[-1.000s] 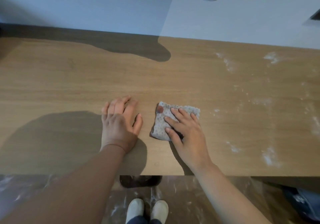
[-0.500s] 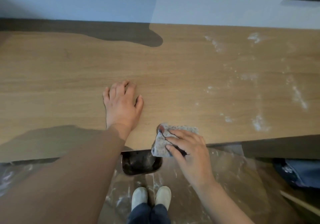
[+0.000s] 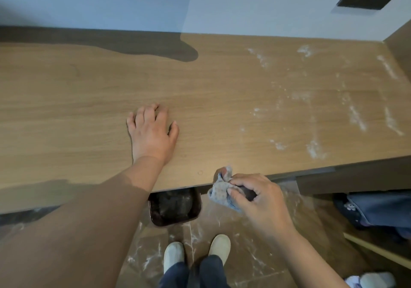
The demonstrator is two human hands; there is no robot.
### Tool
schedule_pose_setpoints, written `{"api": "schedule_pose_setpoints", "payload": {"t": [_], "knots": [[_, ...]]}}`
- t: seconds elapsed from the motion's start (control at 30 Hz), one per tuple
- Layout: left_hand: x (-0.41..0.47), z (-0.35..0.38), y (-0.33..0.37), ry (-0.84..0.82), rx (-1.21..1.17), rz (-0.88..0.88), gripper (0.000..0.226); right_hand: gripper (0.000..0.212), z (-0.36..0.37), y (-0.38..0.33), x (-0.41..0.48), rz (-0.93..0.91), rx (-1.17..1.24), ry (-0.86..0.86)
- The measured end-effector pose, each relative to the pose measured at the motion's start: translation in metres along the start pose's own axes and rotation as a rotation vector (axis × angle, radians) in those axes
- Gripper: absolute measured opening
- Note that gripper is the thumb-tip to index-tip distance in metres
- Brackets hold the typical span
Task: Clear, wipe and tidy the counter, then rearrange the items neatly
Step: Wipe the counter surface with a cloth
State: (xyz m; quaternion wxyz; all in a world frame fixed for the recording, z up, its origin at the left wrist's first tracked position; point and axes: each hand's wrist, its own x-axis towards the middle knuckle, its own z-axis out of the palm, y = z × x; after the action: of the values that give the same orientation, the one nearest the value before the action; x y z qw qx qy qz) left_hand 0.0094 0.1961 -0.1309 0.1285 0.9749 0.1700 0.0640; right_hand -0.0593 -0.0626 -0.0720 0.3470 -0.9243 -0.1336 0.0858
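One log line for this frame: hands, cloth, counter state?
left hand: rests on counter | right hand: grips cloth at counter's front edge | white powder: streaks on counter's right side | bin: on floor below edge

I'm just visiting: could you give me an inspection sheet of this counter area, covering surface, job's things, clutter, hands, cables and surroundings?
Surface: wooden counter, white powder smears across its right part.
Job's things: speckled grey cloth, bunched at the front edge.
Clutter: nothing seen.
Hands: left hand rests flat on the counter; right hand grips the cloth.
Cables: nothing seen.
Surroundings: dark bin below the front edge; powder-streaked floor; pale wall behind.
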Motion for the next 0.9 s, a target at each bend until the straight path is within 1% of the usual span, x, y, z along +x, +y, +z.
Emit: {"api": "schedule_pose_setpoints", "payload": {"t": [0.13, 0.3, 0.37, 0.47, 0.6, 0.77, 0.9], "knots": [[0.000, -0.001, 0.001, -0.004, -0.013, -0.004, 0.046, 0.020, -0.017, 0.002, 0.025, -0.055, 0.033, 0.098], [-0.001, -0.003, 0.003, 0.003, -0.015, -0.016, 0.045, 0.016, -0.036, 0.012, 0.065, -0.066, 0.112, 0.186], [0.000, -0.003, 0.003, 0.012, -0.015, -0.019, 0.048, 0.015, -0.044, 0.018, 0.084, -0.086, 0.112, 0.202], [0.001, -0.005, 0.004, -0.018, 0.011, -0.032, 0.055, 0.015, -0.055, 0.026, 0.116, -0.131, 0.094, 0.225], [0.001, -0.005, 0.015, -0.012, -0.001, -0.059, 0.063, 0.015, -0.064, 0.033, 0.160, -0.186, 0.070, 0.209], [0.021, 0.000, 0.050, -0.006, -0.077, 0.000, 0.059, 0.014, -0.066, 0.039, 0.210, -0.236, 0.029, 0.183], [0.047, 0.013, 0.072, -0.049, -0.010, -0.004, 0.061, 0.017, -0.070, 0.043, 0.250, -0.253, 0.004, 0.176]]}}
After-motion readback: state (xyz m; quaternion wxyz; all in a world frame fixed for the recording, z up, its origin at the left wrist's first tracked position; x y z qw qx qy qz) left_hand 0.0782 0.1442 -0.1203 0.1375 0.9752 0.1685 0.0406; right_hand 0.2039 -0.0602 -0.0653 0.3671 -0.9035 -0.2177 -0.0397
